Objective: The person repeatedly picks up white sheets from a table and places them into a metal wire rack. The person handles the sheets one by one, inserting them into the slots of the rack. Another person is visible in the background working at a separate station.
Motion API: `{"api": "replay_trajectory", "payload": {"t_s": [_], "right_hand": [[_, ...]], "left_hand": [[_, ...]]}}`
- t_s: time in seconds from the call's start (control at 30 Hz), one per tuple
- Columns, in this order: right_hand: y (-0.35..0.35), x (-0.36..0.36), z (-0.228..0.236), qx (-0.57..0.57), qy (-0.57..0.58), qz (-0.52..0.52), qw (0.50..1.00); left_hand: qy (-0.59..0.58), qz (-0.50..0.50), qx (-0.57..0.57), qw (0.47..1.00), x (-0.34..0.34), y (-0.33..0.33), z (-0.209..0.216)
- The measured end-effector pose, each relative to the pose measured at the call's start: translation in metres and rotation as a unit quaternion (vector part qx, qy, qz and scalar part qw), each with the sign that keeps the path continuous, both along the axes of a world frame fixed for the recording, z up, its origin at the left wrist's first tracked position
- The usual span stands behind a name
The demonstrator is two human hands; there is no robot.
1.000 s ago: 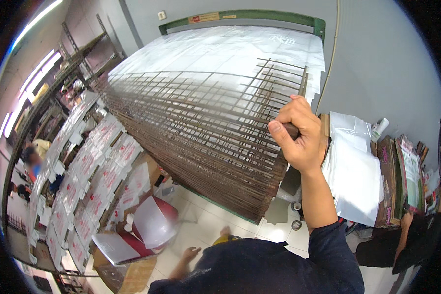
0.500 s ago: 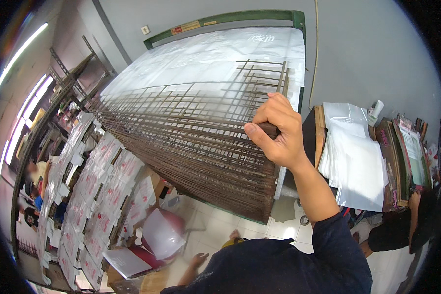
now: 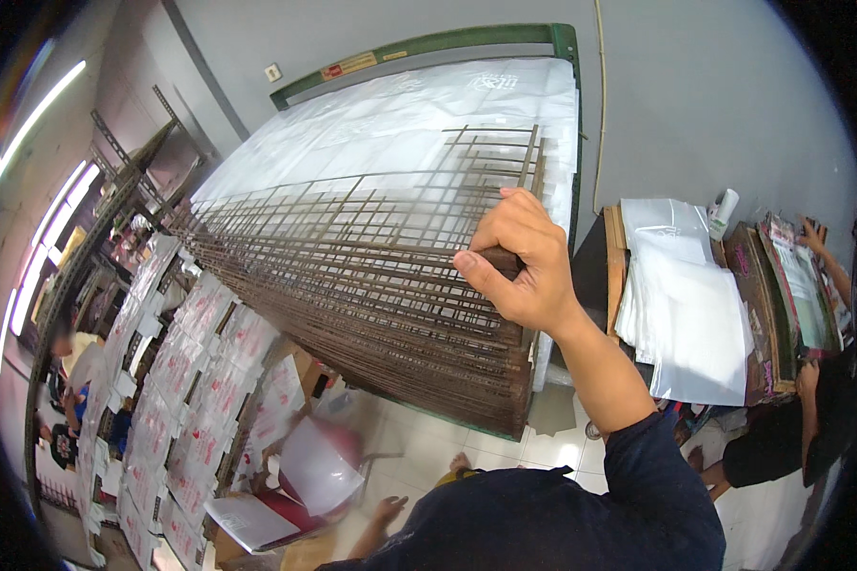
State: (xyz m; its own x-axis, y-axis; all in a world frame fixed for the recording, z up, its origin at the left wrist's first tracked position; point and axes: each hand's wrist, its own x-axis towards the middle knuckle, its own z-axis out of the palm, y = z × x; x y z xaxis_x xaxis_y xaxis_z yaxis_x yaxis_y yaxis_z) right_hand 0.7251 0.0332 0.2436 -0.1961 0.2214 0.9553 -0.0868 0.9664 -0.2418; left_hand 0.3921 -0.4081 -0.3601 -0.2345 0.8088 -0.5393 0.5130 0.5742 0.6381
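My right hand [image 3: 524, 262] is closed around the front right corner of a rusty wire drying-rack shelf [image 3: 352, 205]. This shelf tilts up at the back, above a dense stack of similar brown wire shelves [image 3: 428, 333]. Behind it, white translucent plastic sheets [image 3: 352, 114] with pale print lie across the rack, below a green metal frame bar [image 3: 428, 45]. Down at the lower edge, my left hand [image 3: 388, 512] hangs by my side, away from the rack. It holds nothing I can see, and its fingers look loosely apart.
A pile of white plastic sheets [image 3: 681, 324] stands at right beside upright framed boards [image 3: 771, 305], where another person's arm [image 3: 809, 390] shows. Racks of red-printed plastic sheets [image 3: 190, 419] fill the left. A red chair [image 3: 324, 457] bearing plastic sheets stands on the tiled floor.
My right hand has shifted slightly down and left with the shelf corner still in its grip. The whole view has turned a little. At right, another person's hand now shows atop the boards.
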Motion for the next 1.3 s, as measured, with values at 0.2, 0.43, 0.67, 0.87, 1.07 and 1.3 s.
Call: {"api": "replay_trajectory", "payload": {"t_s": [0.2,0.43,0.67,0.87,1.07,1.3], "right_hand": [[-0.005,-0.008,-0.003,-0.008,-0.007,-0.001,1.0],[-0.01,-0.007,-0.002,-0.015,-0.02,-0.016,1.0],[-0.01,-0.005,-0.007,-0.017,-0.025,-0.027,0.999],[-0.007,-0.009,-0.009,-0.009,-0.024,-0.003,1.0],[-0.007,-0.011,-0.013,-0.018,-0.03,0.01,0.999],[0.001,-0.006,-0.018,-0.016,-0.042,0.018,0.999]], "left_hand": [[-0.092,0.258,-0.089,0.958,0.04,0.011,0.026],[-0.014,0.263,-0.136,0.955,0.051,0.019,0.041],[0.0,0.275,-0.143,0.951,0.07,0.032,0.062],[0.047,0.272,-0.117,0.954,0.077,0.022,0.037],[0.031,0.303,-0.12,0.945,0.094,0.019,0.065],[0.029,0.336,-0.14,0.931,0.109,0.0,0.066]]}}
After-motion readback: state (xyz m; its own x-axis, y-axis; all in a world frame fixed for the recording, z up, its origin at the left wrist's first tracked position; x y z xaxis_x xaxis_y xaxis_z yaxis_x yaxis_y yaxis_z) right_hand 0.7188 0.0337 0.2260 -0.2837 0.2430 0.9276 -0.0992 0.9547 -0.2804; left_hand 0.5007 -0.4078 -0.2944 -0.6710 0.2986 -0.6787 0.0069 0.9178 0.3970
